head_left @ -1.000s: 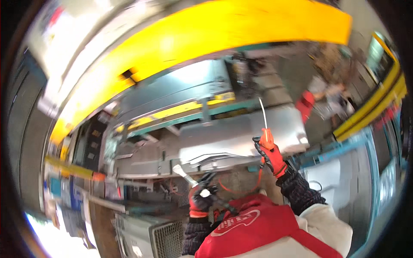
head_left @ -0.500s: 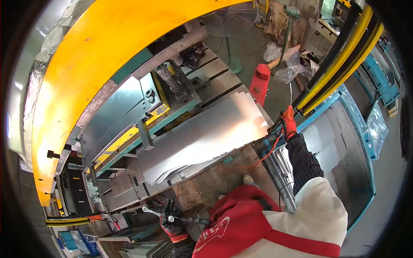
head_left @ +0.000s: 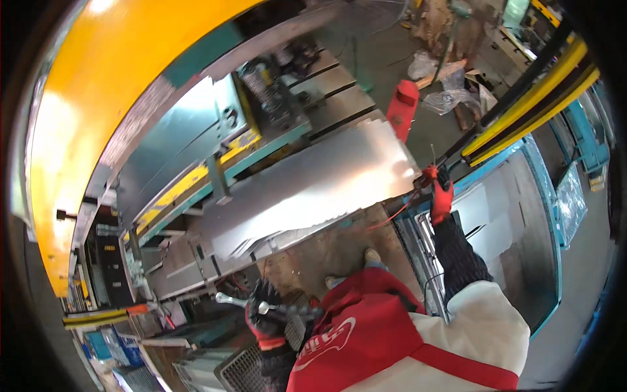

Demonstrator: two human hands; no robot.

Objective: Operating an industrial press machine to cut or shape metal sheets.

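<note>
My left hand (head_left: pixel 264 317), in a black glove with a red cuff, is closed around a silver wrench (head_left: pixel 231 300) at the lower middle. A second, dark-handled tool with a round silver end (head_left: pixel 264 307) is in the same grip; its exact kind is unclear. My right hand (head_left: pixel 442 196), in a red and black glove, is closed on what looks like an air blow gun (head_left: pixel 432 155) with a thin metal nozzle and a red hose (head_left: pixel 390 219). It is beside the right end of a stack of shiny metal sheets (head_left: pixel 313 179) on the press bed.
A large yellow press frame (head_left: pixel 85 130) arches over the upper left, with a die set (head_left: pixel 264 91) beneath. Yellow and black bars (head_left: pixel 532 104) stand at the right above a blue-rimmed bin (head_left: pixel 555 274) holding sheets. A red piece of equipment (head_left: pixel 401 111) stands beyond the stack.
The view has shifted a little. My right hand has turned slightly, and the nozzle shows shorter. The red hose has swung. My left hand still grips its tools.
</note>
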